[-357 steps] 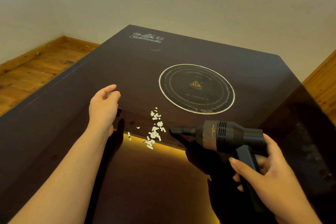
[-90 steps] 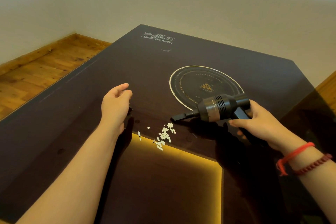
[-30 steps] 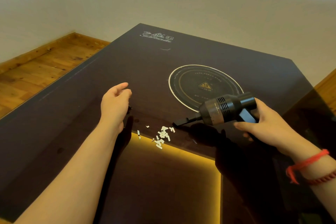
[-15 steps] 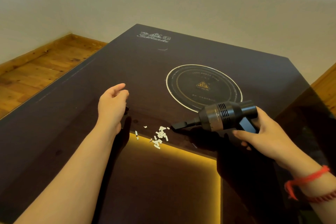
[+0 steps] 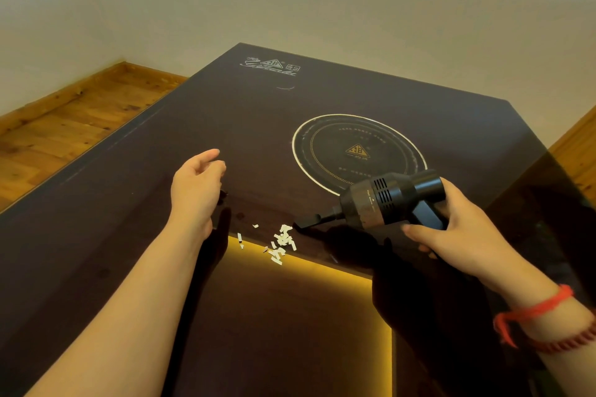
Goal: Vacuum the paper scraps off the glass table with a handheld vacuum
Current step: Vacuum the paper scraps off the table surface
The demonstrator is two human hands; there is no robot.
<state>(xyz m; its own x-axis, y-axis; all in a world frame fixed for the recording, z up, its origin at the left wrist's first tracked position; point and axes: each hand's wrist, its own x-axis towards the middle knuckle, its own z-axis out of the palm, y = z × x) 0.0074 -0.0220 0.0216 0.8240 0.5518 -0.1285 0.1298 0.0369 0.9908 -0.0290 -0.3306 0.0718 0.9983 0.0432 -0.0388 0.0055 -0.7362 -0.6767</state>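
- Head view: we see our right hand (image 5: 458,229) wrapped round the grip of the black vacuum (image 5: 387,203), hiding most of the grip.
- Its flat nozzle (image 5: 308,222) points left, tip just beside the scraps (image 5: 281,243); whether it touches the glass we cannot tell.
- Scraps lie in a small white cluster on the dark glass table (image 5: 161,171), with a few strays to the left, over a yellow glowing strip (image 5: 322,266) under the glass.
- Our left hand (image 5: 196,184) is empty, fingers loosely curled, left of the scraps; whether it rests on the glass is unclear.
- A printed ring (image 5: 359,153) sits farther back, its near edge hidden by the vacuum.
- A red cord (image 5: 532,313) circles the right wrist, cut off at the frame edge.
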